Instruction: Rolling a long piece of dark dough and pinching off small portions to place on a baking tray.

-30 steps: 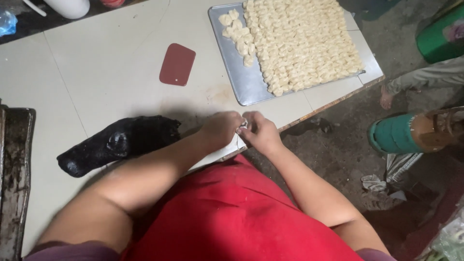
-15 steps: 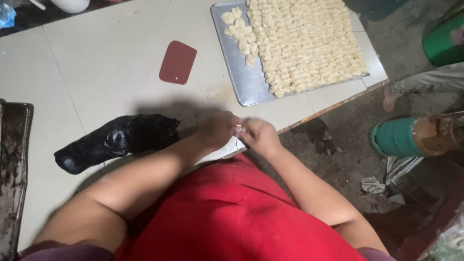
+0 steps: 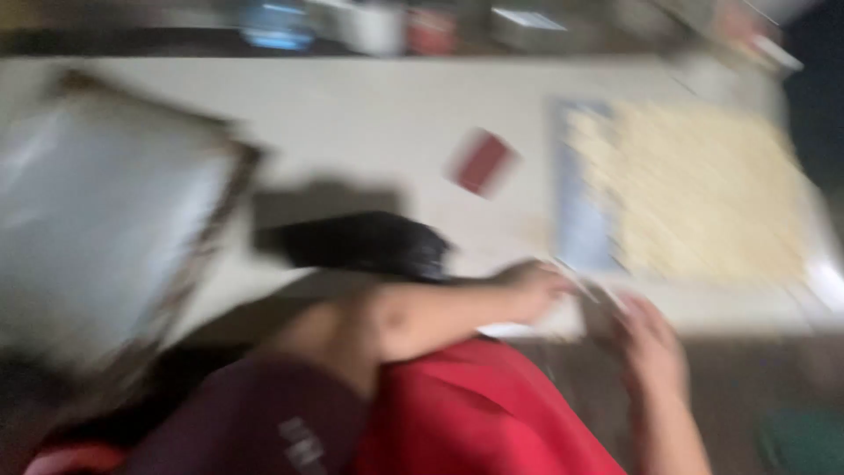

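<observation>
The whole view is smeared by motion. My left hand (image 3: 536, 286) rests at the near edge of the pale table (image 3: 387, 123), just below the corner of a metal tray (image 3: 580, 229) that carries several rows of small pale dough pieces (image 3: 703, 193). The blur hides whether it holds anything. My right hand (image 3: 646, 339) hangs off the table edge, a little apart from the left, its fingers loosely spread with nothing seen in them. A red apron covers my front.
A black plastic bag (image 3: 360, 244) lies by my left forearm. A red flat scraper (image 3: 482, 161) lies on the table beyond it. A large empty tray (image 3: 97, 220) fills the left side. Blurred containers (image 3: 369, 22) line the far edge.
The camera has swung sharply left and up, so the empty tray now fills the left. My hands, joined on a small dough piece before, have drawn apart.
</observation>
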